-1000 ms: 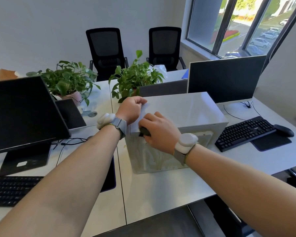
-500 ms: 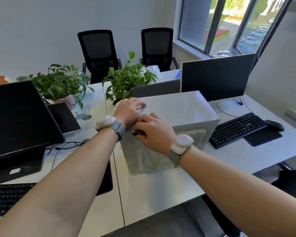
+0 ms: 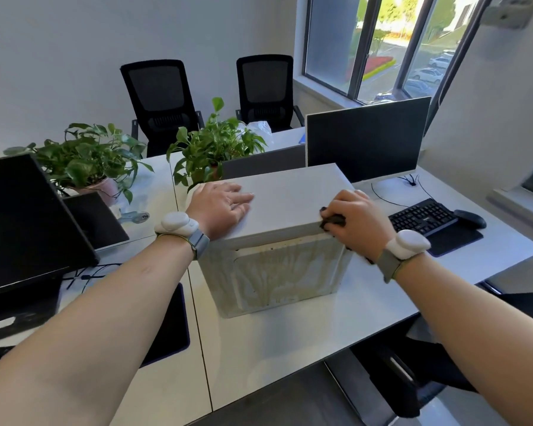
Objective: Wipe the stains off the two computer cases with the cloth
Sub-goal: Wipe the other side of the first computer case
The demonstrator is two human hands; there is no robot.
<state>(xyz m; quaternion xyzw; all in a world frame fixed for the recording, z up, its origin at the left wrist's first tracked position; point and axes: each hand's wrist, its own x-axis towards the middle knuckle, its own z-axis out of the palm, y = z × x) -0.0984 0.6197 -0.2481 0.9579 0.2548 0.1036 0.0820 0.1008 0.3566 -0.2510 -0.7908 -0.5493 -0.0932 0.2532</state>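
Wiping the white computer case (image 3: 277,198) standing on the desk (image 3: 290,348): my right hand (image 3: 356,224) grips the dark crumpled cloth (image 3: 333,221) at the top's near-right corner, my left hand (image 3: 222,206) lies flat on the smooth lid. I judge the near face next; its yellowish streaked stains call for downward strokes. No second case visible.

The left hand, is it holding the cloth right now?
No, the left hand lies flat on top of the computer case, while the right hand grips the dark cloth.
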